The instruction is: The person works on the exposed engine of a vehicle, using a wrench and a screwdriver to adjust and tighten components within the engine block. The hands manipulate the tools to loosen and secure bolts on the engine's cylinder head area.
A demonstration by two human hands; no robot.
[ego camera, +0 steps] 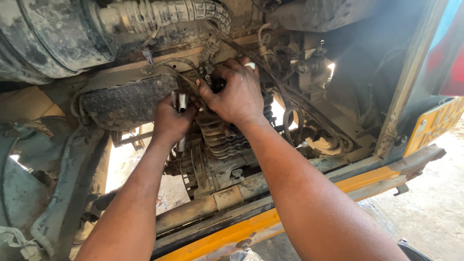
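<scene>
The engine bay (145,101) holds a finned engine (224,137), a ribbed hose (164,14) and loose cables (290,116), all caked in dirt. The left hand (171,121) is closed around a metal socket tool (182,102), which stands upright just above the fist, beside the engine's top. The right hand (237,92) is curled over a dark part (212,79) on the engine, fingers wrapped about it, just right of the tool.
</scene>
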